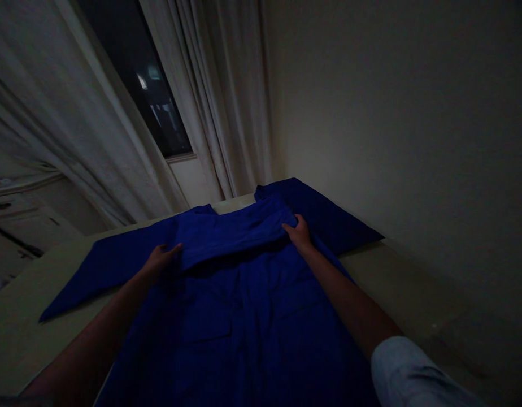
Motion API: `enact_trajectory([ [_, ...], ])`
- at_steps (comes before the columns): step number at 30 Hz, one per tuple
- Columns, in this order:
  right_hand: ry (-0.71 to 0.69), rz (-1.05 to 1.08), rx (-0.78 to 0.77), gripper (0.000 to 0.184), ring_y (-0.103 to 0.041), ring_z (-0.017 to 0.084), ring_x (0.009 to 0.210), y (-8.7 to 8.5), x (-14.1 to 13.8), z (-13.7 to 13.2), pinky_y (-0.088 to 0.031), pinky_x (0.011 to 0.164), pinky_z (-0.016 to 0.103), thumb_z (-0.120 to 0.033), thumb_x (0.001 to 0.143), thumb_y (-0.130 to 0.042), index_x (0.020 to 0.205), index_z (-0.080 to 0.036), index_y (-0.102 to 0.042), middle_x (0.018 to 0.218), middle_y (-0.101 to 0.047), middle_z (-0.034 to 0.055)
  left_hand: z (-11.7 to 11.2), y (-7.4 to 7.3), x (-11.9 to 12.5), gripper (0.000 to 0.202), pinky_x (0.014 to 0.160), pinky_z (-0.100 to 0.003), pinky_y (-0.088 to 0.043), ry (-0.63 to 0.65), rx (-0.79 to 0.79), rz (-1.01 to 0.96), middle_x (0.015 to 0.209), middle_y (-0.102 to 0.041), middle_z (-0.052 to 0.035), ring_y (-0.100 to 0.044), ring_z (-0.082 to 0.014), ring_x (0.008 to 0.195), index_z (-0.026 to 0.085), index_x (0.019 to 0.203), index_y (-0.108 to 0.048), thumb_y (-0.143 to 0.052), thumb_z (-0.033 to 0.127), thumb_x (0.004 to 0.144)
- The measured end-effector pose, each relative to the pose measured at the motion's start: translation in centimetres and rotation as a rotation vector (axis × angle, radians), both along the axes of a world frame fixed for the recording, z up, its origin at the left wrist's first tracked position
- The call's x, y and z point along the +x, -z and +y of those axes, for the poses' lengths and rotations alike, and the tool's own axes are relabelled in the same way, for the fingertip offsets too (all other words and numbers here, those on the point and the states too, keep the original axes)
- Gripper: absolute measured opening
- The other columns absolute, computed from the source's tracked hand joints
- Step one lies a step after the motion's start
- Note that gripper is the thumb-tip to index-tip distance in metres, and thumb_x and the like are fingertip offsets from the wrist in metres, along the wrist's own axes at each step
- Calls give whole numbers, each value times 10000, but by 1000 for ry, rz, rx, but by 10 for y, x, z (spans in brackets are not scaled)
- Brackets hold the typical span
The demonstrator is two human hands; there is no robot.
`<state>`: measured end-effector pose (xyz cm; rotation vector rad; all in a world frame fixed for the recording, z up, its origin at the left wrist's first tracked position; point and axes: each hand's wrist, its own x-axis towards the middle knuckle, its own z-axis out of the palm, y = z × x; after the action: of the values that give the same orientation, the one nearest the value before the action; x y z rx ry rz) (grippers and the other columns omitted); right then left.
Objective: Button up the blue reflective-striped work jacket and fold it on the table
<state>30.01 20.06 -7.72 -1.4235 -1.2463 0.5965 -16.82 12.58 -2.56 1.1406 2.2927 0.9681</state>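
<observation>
A work jacket (239,333) lies spread on a table (19,339), sleeves reaching out toward nine and two o'clock, its upper part folded over itself. The left hand (160,261) rests at the fold's near edge, the right hand (300,233) further along it. Beyond the table, curtains (231,96) hang around a window (159,96) at eleven o'clock, a wall (392,124) stands at two, and a cabinet (19,232) sits at nine.

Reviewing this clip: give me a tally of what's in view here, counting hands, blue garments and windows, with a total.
Hands: 2 (left hand, right hand)
Blue long-sleeved garment: 1
Window: 1
Total: 4
</observation>
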Motion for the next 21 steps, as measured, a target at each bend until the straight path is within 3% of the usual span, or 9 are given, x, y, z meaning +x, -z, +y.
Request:
enact_trajectory([
  [3, 14, -280, 99, 470, -670, 292, 1165, -11, 5, -3, -507, 1037, 402, -280, 827, -690, 1278, -193, -593, 1250, -710, 133, -1, 2, 7, 801, 806, -410, -589, -14, -90, -90, 1134, -739, -238, -718, -355, 1025, 36, 1190, -642, -852, 589, 651],
  [6, -15, -573, -41, 461, -673, 342, 1168, -17, 13, -8, -507, 1009, 418, -278, 802, -760, 1217, -163, -598, 1231, -707, 192, 1, -7, 20, 766, 811, -437, -599, 9, -72, -143, 1071, -764, -224, -733, -367, 990, 53, 1139, -684, -924, 511, 573],
  [10, -49, -726, -257, 498, -720, 344, 1068, -30, 14, -6, -535, 909, 393, -307, 770, -833, 1186, -177, -591, 1120, -743, 178, 2, -31, 24, 649, 794, -424, -617, 147, -37, -306, 916, -795, -121, -755, -324, 884, 122, 1094, -730, -942, 437, 568],
  [12, -66, -720, -212, 451, -726, 326, 1055, -45, 6, 3, -538, 903, 379, -262, 772, -815, 1168, -207, -605, 1110, -752, 139, 2, -48, 17, 603, 821, -410, -616, 193, 50, -319, 926, -798, -97, -756, -300, 886, 133, 1139, -723, -906, 413, 637],
  [15, -79, -613, 17, 458, -708, 311, 1117, -73, -17, 21, -526, 969, 385, -274, 845, -736, 1276, -220, -588, 1193, -736, 127, 1, -74, 1, 540, 964, -449, -574, 145, 207, -85, 1108, -780, -134, -729, -331, 1069, 125, 1256, -680, -787, 365, 785],
  [17, -82, -537, 82, 609, -656, 323, 1234, -88, -36, 31, -496, 1050, 411, -299, 848, -739, 1403, -176, -521, 1322, -680, 178, -2, -85, -4, 583, 1089, -504, -490, 58, 238, 167, 1294, -707, -211, -630, -389, 1276, 79, 1370, -604, -699, 344, 860],
  [19, -108, -496, 65, 769, -562, 345, 1369, -97, -51, 34, -445, 1130, 450, -318, 825, -769, 1492, -119, -442, 1459, -578, 242, -14, -86, 0, 682, 1149, -536, -424, 19, 196, 336, 1425, -599, -302, -522, -427, 1399, -2, 1473, -480, -630, 343, 904],
  [21, -149, -486, 41, 823, -489, 346, 1446, -98, -56, 25, -396, 1182, 475, -333, 841, -760, 1538, -96, -393, 1537, -498, 267, -39, -74, 9, 756, 1161, -523, -417, 106, 131, 395, 1488, -527, -344, -495, -426, 1427, -47, 1525, -383, -589, 358, 921],
])
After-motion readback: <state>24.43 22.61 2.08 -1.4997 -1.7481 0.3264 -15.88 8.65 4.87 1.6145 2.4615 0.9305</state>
